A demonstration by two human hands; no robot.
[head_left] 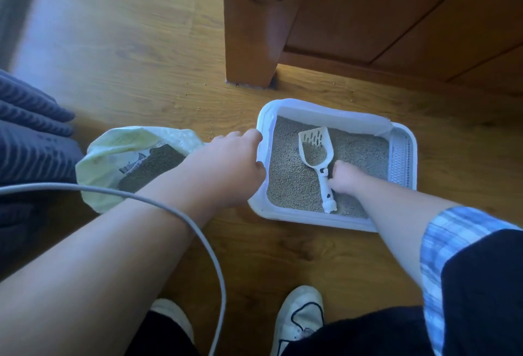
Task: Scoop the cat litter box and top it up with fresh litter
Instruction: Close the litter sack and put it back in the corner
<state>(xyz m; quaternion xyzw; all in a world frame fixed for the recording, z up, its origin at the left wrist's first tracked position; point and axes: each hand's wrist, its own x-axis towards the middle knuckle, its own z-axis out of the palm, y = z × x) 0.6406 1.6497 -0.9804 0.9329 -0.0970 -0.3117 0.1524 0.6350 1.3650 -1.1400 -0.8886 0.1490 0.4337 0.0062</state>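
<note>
- On the floor (141,58), in front of a wood cabinet (249,30): white box (311,218), holding pale grey litter (288,180) across the whole tray.
- Scoop (315,149) lies flat on the litter, slotted end toward the cabinet, handle pointing back toward the person; some litter sits in its bowl.
- L hand (226,169): fingers curled over the box's left rim, thumb down on the inner side – firm hold on the rim.
- R hand (348,178): inside the box, fingers curled, knuckles against the right side of the scoop handle. Can't tell if it actually has hold of it; the handle shows fully beside the hand.
- Bag (113,152), pale green/white, just left of the box behind the L forearm; mouth open w/ darker litter showing inside.
- Grey cable (209,242) loops over the L forearm and down btw the shoes (300,319).
- Blue ribbed fabric (28,118) at far left; plaid sleeve (441,242) on the R arm.
- A few stray grains on the floor nr the cabinet leg.
</note>
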